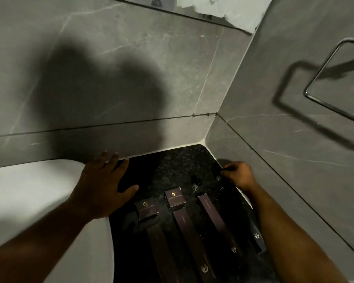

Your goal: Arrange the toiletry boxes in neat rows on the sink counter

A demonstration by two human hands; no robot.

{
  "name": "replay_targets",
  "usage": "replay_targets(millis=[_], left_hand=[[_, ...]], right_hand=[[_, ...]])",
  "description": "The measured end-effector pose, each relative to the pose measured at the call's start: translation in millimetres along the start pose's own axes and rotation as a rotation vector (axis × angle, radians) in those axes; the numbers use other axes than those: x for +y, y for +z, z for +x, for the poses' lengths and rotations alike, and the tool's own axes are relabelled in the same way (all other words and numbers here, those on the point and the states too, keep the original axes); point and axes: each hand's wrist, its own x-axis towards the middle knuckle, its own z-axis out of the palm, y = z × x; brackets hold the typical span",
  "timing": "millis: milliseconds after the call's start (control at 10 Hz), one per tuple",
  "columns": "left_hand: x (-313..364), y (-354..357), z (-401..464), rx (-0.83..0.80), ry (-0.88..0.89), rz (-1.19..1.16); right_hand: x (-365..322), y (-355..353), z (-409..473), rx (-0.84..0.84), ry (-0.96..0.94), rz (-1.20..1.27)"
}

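Lying nearest the camera on the black speckled sink counter (172, 166) are three long dark maroon boxes, set side by side and running away toward the wall. The left long box (161, 252) is showing no readable mark; the middle long box (190, 242) is carrying a gold crown-like emblem near its close end, and the right long box (215, 221) is bearing the same emblem plus a line of gold lettering too small to read. A fourth slim box (255, 231) is sitting at the counter's right edge, partly hidden behind the right forearm, with a pale emblem showing on its side.

Beyond these, two small square boxes are resting at the far ends of the long ones: the left small box (146, 210) is touching the left long box's far end, and the right small box (175, 198) is sitting just past the middle one. Each is displaying a gold hexagonal logo with a line of gold text beneath, blurred beyond reading.

Farther on, the left hand (102, 184) is lying flat with fingers spread wide, palm down across the edge of the white basin (29, 197) and the counter, gripping nothing. The right hand (238, 174) is curling its fingers around a small dark object (221, 176) near the side wall; what it is cannot be told.

Behind them, grey marble wall tiles (110, 68) are catching the person's shadow, and a chrome towel ring (335, 82) is hanging on the right wall.
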Motion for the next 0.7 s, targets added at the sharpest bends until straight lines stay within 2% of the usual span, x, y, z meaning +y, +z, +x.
replay_targets(millis=[400, 600, 700], left_hand=[[-1, 0, 2, -0.013, 0.002, 0.014], [1, -1, 2, -0.006, 0.001, 0.012], [0, -2, 0, -0.046, -0.014, 0.011]], right_hand=[[11, 18, 1, -0.019, 0.042, 0.003], [10, 14, -8, -0.053, -0.017, 0.005], [1, 7, -18, -0.006, -0.037, 0.041]])
